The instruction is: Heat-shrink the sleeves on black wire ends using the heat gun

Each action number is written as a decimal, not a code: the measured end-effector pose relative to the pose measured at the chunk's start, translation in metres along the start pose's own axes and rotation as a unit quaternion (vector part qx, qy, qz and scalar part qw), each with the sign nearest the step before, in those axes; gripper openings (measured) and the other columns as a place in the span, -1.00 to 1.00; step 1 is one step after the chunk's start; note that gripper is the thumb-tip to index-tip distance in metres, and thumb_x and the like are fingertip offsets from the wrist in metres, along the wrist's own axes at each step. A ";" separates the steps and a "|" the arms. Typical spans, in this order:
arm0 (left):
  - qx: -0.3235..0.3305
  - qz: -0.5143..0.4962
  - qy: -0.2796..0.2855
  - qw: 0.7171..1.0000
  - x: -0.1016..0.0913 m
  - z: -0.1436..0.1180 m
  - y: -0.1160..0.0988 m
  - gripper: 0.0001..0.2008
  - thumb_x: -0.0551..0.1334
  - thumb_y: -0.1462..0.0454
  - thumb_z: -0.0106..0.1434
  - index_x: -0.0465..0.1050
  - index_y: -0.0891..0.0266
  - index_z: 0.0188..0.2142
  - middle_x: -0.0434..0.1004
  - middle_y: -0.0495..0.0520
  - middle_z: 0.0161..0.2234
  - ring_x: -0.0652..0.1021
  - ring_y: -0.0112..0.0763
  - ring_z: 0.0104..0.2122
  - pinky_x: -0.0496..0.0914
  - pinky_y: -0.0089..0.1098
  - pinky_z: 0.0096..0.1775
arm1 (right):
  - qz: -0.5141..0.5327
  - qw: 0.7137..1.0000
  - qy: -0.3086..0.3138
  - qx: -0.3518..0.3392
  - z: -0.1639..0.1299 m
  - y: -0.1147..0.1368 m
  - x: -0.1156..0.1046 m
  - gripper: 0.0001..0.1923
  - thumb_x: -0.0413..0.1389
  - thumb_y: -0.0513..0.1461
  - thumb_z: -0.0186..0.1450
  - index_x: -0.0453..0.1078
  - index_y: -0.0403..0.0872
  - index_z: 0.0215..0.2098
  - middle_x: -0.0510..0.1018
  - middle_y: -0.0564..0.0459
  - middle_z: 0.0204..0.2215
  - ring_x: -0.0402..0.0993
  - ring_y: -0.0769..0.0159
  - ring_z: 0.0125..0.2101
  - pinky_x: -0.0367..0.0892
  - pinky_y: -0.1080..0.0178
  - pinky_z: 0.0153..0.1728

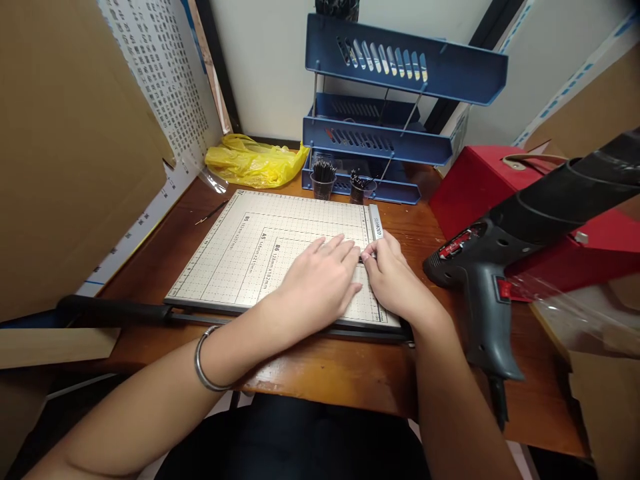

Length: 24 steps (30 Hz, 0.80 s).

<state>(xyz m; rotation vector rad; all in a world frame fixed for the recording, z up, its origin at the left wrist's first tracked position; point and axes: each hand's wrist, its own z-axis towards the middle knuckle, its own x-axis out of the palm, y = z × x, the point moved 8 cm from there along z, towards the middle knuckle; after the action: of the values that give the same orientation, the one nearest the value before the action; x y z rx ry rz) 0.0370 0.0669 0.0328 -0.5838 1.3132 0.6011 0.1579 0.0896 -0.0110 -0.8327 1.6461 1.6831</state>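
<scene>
A paper cutter (215, 267) with a gridded cream board lies on the wooden desk, its long black handle (120, 312) pointing left along the near side. My left hand (320, 280) rests flat on the board, fingers stretched out and close together. Beside its fingertips, my right hand (393, 277) pinches thumb against forefinger at the cutter's right-hand ruler strip (375, 220). A small dark bit shows between the two hands, too hidden to name.
Two clear cups (323, 187) of thin black pieces stand behind the board, before a blue tiered tray (375, 137). A yellow plastic bag (257, 163) lies back left. On the right are a heat gun (483, 293) and a red box (475, 180).
</scene>
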 end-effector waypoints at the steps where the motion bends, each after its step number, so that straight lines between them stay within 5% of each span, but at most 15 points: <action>1: 0.007 0.004 0.008 1.000 0.005 -0.001 -0.004 -0.43 0.08 0.14 0.49 0.23 0.50 0.34 0.26 0.33 0.37 0.22 -0.01 0.40 0.14 -0.07 0.36 | 0.001 1.000 0.000 -0.001 0.000 0.000 0.000 -0.84 -0.19 -0.12 0.48 0.16 0.04 -0.17 0.20 -0.26 0.28 0.02 -0.11 0.41 0.20 -0.31 0.24; 7: -0.003 -0.002 0.063 0.998 0.024 -0.004 -0.008 -0.30 -0.13 0.00 0.54 0.10 0.55 0.40 0.04 0.41 0.44 0.08 0.02 0.45 0.02 0.02 0.40 | 0.003 1.000 -0.001 0.006 0.001 -0.003 0.001 -0.82 -0.18 -0.10 0.48 0.18 0.02 -0.15 0.10 -0.29 0.35 0.06 -0.10 0.39 0.17 -0.31 0.25; 14: -0.005 -0.025 0.077 0.997 0.026 -0.005 -0.009 -0.16 -0.13 -0.13 0.50 0.01 0.57 0.43 -0.04 0.45 0.45 0.04 0.03 0.46 -0.02 -0.02 0.42 | 0.028 0.999 -0.018 -0.018 0.001 0.002 -0.004 -0.83 -0.16 -0.08 0.45 0.15 0.05 -0.21 0.30 -0.20 0.19 0.17 -0.01 0.32 0.16 -0.23 0.27; 19: -0.004 -0.023 0.078 0.997 0.026 -0.005 -0.009 -0.10 -0.13 -0.16 0.48 -0.01 0.64 0.42 -0.06 0.49 0.45 0.01 0.04 0.46 -0.05 -0.06 0.43 | 0.123 0.991 -0.038 0.045 0.003 -0.011 -0.015 -0.77 -0.18 -0.01 0.44 0.14 0.05 -0.13 0.47 -0.14 0.02 0.44 0.06 0.09 0.28 -0.16 0.20; 24: -0.004 -0.020 0.076 0.997 0.027 -0.005 -0.009 -0.09 -0.13 -0.18 0.47 -0.01 0.64 0.42 -0.05 0.48 0.45 0.02 0.04 0.46 -0.03 -0.06 0.42 | 0.175 0.981 -0.061 0.062 0.007 -0.025 -0.013 -0.64 -0.12 -0.07 0.43 0.10 0.04 0.15 0.38 -0.21 0.26 0.36 0.04 0.25 0.25 -0.16 0.26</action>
<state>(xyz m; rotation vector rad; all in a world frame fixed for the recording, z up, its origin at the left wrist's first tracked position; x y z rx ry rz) 0.0440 0.0596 0.0058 -0.6710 1.4388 0.5370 0.1860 0.0971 -0.0152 -0.3869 1.8691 1.7985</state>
